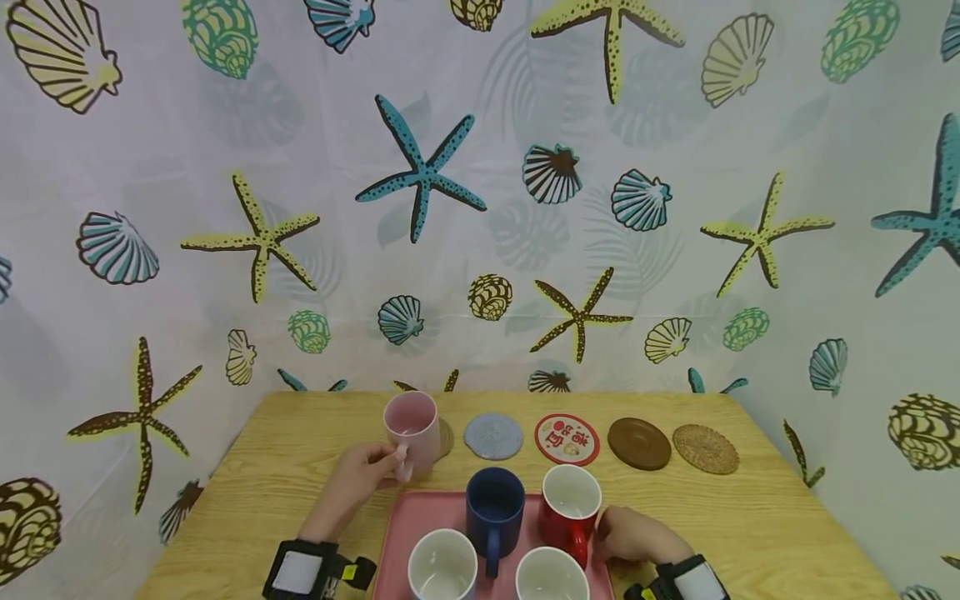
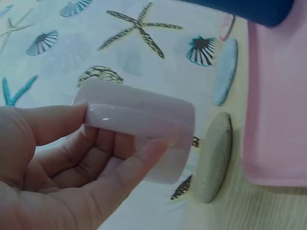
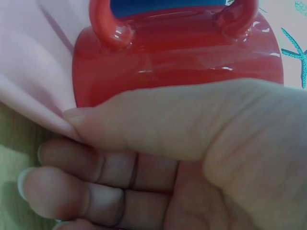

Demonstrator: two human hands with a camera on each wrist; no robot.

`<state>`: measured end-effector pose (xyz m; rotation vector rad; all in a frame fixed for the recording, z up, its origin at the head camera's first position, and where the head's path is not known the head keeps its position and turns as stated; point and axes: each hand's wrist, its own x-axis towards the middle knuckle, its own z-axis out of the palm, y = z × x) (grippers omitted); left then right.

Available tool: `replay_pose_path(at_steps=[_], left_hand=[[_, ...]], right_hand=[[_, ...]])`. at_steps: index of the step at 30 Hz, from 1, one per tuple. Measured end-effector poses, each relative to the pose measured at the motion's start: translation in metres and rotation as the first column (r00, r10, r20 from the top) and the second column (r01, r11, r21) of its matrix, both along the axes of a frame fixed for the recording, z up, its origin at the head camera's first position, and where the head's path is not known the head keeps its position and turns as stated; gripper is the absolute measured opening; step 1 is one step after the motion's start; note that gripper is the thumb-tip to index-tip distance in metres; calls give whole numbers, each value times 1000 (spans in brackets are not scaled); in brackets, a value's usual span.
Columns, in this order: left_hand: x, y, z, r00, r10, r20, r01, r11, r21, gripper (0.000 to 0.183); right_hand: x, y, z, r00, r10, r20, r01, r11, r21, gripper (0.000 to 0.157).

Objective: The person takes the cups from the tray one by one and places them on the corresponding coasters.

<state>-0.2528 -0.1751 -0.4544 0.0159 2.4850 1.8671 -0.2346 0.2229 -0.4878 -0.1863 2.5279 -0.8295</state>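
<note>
My left hand (image 1: 366, 468) holds a pink mug (image 1: 422, 437) by its handle, above the table just beyond the tray's far left corner. In the left wrist view, the thumb and fingers pinch the mug's handle (image 2: 127, 117). My right hand (image 1: 633, 533) grips the right rim of a pink tray (image 1: 397, 537), beside a red mug (image 1: 561, 525). The right wrist view shows the thumb on the tray's rim and the other fingers curled outside it. A dark blue mug (image 1: 480, 512) and two white-lined mugs (image 1: 442, 562) also stand on the tray.
Behind the tray, a row of round coasters lies on the wooden table (image 1: 315, 425): a tan one (image 1: 447, 437) partly behind the pink mug, a blue-grey one (image 1: 492, 436), a red-rimmed one (image 1: 567, 439), a brown one (image 1: 639, 443) and a woven one (image 1: 706, 448). A patterned curtain (image 1: 450, 267) hangs behind.
</note>
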Motion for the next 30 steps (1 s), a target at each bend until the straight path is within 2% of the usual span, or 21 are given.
replay_pose_path(at_steps=[6, 11, 14, 27, 30], left_hand=[[-30, 8, -15, 993, 80, -84, -82, 996, -18, 26], [-45, 10, -29, 989, 106, -104, -109, 994, -30, 25], [-49, 12, -33, 989, 109, -104, -111, 994, -21, 26], [-51, 12, -41, 991, 107, -82, -107, 994, 7, 27], [-52, 12, -41, 990, 102, -99, -106, 994, -27, 28]], right_hand=[[1, 1, 2, 1000, 30, -8, -30, 1000, -6, 6], [2, 2, 2, 994, 87, -63, -89, 995, -40, 5], [4, 4, 2, 990, 112, -88, -117, 992, -54, 4], [5, 3, 2, 992, 102, -71, -106, 993, -56, 7], [4, 3, 1, 995, 86, -60, -89, 995, -49, 8]])
